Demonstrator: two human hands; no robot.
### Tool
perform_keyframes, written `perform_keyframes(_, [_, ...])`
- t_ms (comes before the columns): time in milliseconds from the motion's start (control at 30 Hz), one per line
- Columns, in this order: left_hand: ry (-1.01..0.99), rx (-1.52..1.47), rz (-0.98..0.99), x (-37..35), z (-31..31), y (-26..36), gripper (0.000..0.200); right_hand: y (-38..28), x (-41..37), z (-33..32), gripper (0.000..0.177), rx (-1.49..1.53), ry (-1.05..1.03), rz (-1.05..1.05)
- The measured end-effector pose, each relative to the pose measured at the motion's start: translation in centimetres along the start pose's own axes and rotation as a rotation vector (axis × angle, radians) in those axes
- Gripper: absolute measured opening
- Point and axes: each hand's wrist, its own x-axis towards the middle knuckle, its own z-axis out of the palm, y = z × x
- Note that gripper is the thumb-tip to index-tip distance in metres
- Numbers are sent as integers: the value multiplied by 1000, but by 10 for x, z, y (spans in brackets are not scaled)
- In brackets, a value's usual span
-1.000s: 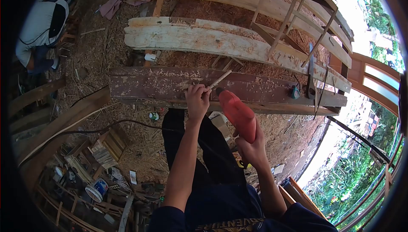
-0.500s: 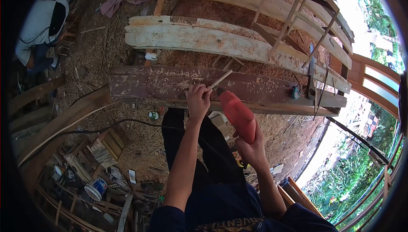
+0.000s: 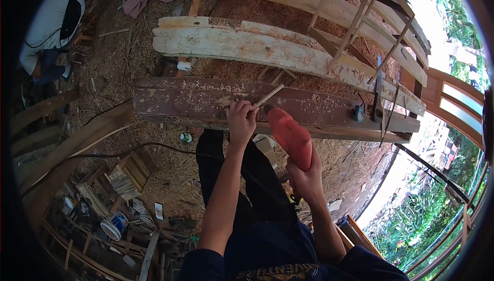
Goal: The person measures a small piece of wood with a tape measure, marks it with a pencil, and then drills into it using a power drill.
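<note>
My left hand (image 3: 241,121) is closed on a thin wooden strip (image 3: 270,95) over a brown plank bench (image 3: 180,100), which is scattered with wood shavings. The strip's free end points up and to the right. In my right hand (image 3: 306,180) is a red power drill (image 3: 290,134), with my fingers wrapped round its grip. The drill's dark nose lies close to the strip, just right of my left fingers. Whether a bit touches the wood I cannot make out.
A blue-green tape measure (image 3: 358,113) and a hand saw (image 3: 378,88) lie on the bench's right part. Long pale planks (image 3: 231,44) stretch beyond it. A black cable (image 3: 149,146) runs at left. A person (image 3: 49,29) crouches at the upper left. A white bucket (image 3: 114,226) stands lower left.
The whole view has shifted slightly. Both hands keep their holds on the strip and the drill, with the drill's body tilted a little differently.
</note>
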Motion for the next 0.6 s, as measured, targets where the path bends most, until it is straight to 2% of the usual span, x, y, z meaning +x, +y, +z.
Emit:
perform_keyframes(133, [2,-13,-10,-1,1,1,10,-11,-3,-3,78,-38,-48,78])
perform_keyframes(433, [-2,-3,8,0,-2,0,11,-11,1,-3,81,-75,-69,20])
perform_keyframes(533, [-18,-21,17,1,-3,-1,11,-31,-4,-4,83,-8,-112,135])
perform_keyframes(600, [-32,-2,27,1,-6,-1,11,-26,-7,-7,84,29,-126,93])
